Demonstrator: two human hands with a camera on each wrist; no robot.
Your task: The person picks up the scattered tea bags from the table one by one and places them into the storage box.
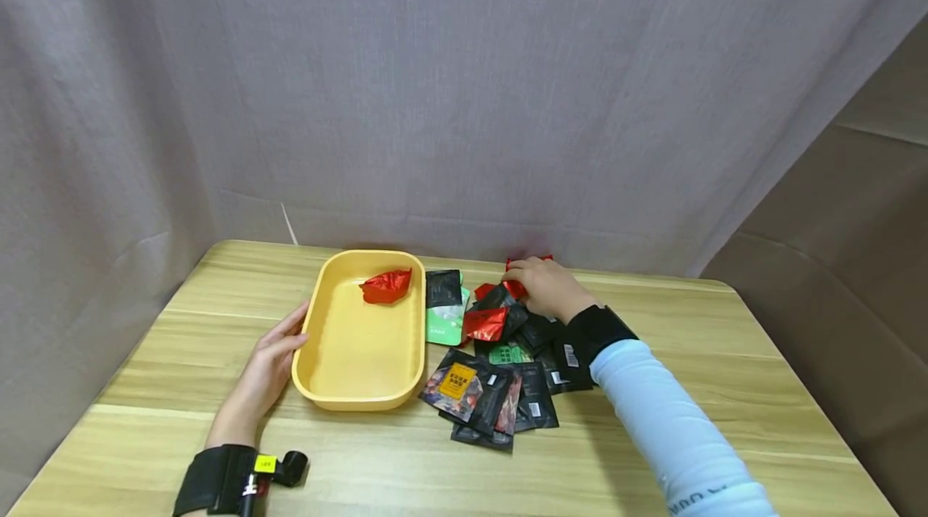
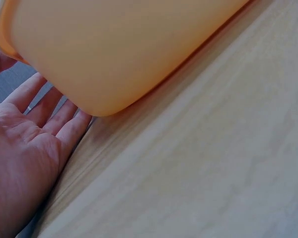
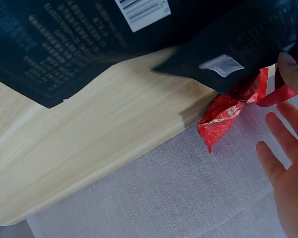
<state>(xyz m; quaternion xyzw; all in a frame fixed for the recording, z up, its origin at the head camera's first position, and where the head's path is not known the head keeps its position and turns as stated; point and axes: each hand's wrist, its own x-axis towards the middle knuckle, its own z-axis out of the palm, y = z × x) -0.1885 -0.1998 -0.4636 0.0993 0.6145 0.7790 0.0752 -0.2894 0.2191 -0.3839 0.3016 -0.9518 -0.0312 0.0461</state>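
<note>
A yellow tray (image 1: pixel 358 403) sits on the table with one crumpled red packet (image 1: pixel 387 287) in its far right corner. My left hand (image 1: pixel 268 364) rests against the tray's left side; in the left wrist view its fingers (image 2: pixel 49 106) lie nearly straight along the outer wall. Over the back of a pile of packets is my right hand (image 1: pixel 547 287). It pinches a red packet (image 3: pixel 278 95) between thumb and fingers, partly out of frame in the right wrist view. Beside it lie another shiny red wrapper (image 3: pixel 222 116) and black packets with barcodes (image 3: pixel 223 64).
Several black packets (image 1: pixel 535 400) and a red one (image 1: pixel 485 324) overlap right of the tray. A light green packet (image 1: pixel 444 326) lies partly under a black one (image 1: pixel 443 288) by the tray's edge. A grey curtain (image 1: pixel 449 98) hangs behind the wooden table (image 1: pixel 696 420).
</note>
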